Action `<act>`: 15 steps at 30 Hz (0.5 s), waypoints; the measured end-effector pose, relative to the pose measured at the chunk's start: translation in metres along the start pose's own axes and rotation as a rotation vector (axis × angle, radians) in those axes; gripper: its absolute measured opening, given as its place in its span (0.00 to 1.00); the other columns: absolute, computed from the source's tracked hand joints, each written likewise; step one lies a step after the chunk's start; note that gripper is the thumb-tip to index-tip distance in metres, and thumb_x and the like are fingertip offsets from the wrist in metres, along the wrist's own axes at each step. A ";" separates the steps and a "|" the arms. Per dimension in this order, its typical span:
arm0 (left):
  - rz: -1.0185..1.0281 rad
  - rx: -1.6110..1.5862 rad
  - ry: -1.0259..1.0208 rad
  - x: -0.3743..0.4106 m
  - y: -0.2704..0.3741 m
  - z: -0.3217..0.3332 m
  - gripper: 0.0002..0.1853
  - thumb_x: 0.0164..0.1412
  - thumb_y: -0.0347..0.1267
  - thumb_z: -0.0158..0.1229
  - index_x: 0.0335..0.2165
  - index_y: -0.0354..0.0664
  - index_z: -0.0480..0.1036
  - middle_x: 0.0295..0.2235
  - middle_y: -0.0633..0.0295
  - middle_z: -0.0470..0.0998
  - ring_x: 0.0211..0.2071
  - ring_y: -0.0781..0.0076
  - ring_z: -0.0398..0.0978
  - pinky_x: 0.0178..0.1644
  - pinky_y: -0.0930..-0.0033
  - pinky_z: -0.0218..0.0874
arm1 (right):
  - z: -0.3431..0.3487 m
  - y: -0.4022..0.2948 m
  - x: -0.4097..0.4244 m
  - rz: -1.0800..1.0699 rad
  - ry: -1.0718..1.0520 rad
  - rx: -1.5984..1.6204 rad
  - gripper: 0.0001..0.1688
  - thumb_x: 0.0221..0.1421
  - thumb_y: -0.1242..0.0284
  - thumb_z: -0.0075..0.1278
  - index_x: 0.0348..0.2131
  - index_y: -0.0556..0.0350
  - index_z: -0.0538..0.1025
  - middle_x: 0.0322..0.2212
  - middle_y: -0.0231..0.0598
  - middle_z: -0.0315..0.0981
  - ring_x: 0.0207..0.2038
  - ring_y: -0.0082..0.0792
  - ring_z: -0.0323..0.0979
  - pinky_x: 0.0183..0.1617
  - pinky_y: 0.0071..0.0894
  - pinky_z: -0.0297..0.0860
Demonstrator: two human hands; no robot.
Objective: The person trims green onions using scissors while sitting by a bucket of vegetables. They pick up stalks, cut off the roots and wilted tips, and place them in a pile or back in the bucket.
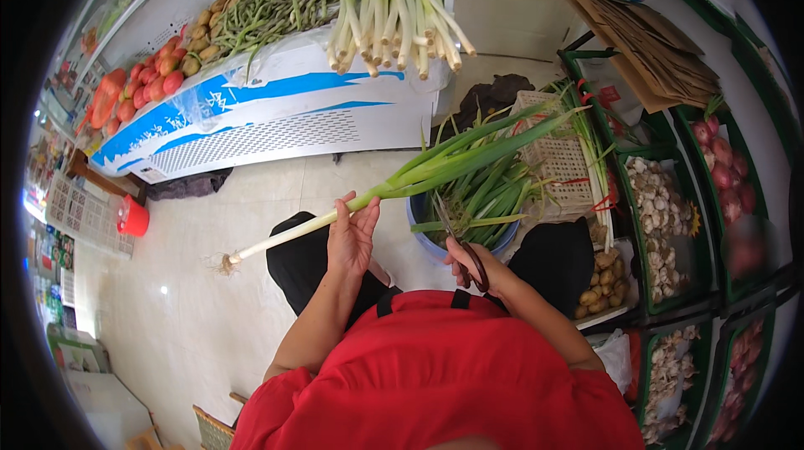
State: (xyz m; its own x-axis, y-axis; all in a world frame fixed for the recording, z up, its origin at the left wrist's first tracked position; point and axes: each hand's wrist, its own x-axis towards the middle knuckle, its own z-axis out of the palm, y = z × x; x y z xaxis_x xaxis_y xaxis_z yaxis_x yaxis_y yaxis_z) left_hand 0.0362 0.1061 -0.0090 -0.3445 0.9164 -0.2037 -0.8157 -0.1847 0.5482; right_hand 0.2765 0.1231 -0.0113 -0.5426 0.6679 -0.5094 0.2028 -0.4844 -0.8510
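My left hand (pixel 353 233) holds a long green onion (pixel 282 235) by its stalk, roots pointing left and green leaves reaching to the upper right. In my right hand (pixel 477 265) is a pair of scissors (pixel 447 214) with dark handles, the blades pointing up over a blue tub. The tub (pixel 422 243) stands on the floor between my knees and holds cut green leaves (pixel 496 199). The green onion's leaves pass above the tub. Whether the blades are parted is hard to tell.
A white display case (pixel 264 130) bears trimmed green onions (pixel 402 17), green beans (pixel 276 10), potatoes and tomatoes (pixel 151 79). To the right are a woven plastic basket (pixel 556 161), crates of garlic (pixel 653 217) and red onions (pixel 722 161), and flattened cardboard (pixel 653 48). A red bucket (pixel 133 217) stands at left.
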 end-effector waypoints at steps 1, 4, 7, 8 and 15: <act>-0.007 -0.016 0.024 -0.002 -0.001 0.000 0.25 0.60 0.43 0.44 0.46 0.32 0.56 0.38 0.42 0.69 0.42 0.57 0.72 0.45 0.68 0.69 | 0.000 0.001 0.002 -0.034 0.022 -0.056 0.35 0.52 0.43 0.40 0.28 0.62 0.68 0.18 0.30 0.62 0.17 0.22 0.63 0.19 0.19 0.59; -0.037 -0.011 0.049 -0.004 -0.006 -0.003 0.27 0.59 0.43 0.46 0.46 0.31 0.55 0.39 0.43 0.69 0.42 0.58 0.72 0.45 0.69 0.69 | -0.003 0.008 0.010 -0.093 0.052 -0.142 0.32 0.50 0.44 0.44 0.26 0.59 0.67 0.17 0.29 0.61 0.17 0.19 0.59 0.20 0.18 0.58; -0.050 -0.004 0.077 -0.003 -0.010 -0.004 0.28 0.58 0.43 0.49 0.46 0.31 0.56 0.39 0.44 0.68 0.42 0.58 0.72 0.45 0.70 0.69 | -0.003 0.012 0.017 -0.139 0.099 -0.122 0.29 0.50 0.47 0.47 0.24 0.56 0.67 0.16 0.28 0.61 0.16 0.18 0.59 0.20 0.17 0.57; -0.049 -0.003 0.089 -0.003 -0.011 -0.004 0.28 0.57 0.44 0.49 0.45 0.31 0.56 0.39 0.44 0.69 0.42 0.58 0.72 0.45 0.70 0.69 | -0.003 0.013 0.018 -0.147 0.117 -0.097 0.27 0.50 0.48 0.48 0.24 0.55 0.66 0.16 0.28 0.61 0.16 0.18 0.58 0.20 0.17 0.57; -0.042 0.045 0.079 -0.006 -0.011 -0.004 0.22 0.57 0.42 0.50 0.40 0.33 0.60 0.37 0.48 0.69 0.41 0.57 0.73 0.43 0.69 0.69 | -0.004 0.019 0.030 -0.261 0.179 -0.224 0.14 0.55 0.64 0.46 0.25 0.56 0.67 0.17 0.27 0.63 0.18 0.19 0.60 0.21 0.19 0.58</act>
State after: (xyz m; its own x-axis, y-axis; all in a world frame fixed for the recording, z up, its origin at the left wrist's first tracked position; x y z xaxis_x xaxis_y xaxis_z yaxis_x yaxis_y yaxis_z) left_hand 0.0455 0.1009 -0.0175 -0.3473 0.8918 -0.2899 -0.8090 -0.1287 0.5736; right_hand 0.2673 0.1362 -0.0438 -0.4528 0.8498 -0.2698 0.2609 -0.1631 -0.9515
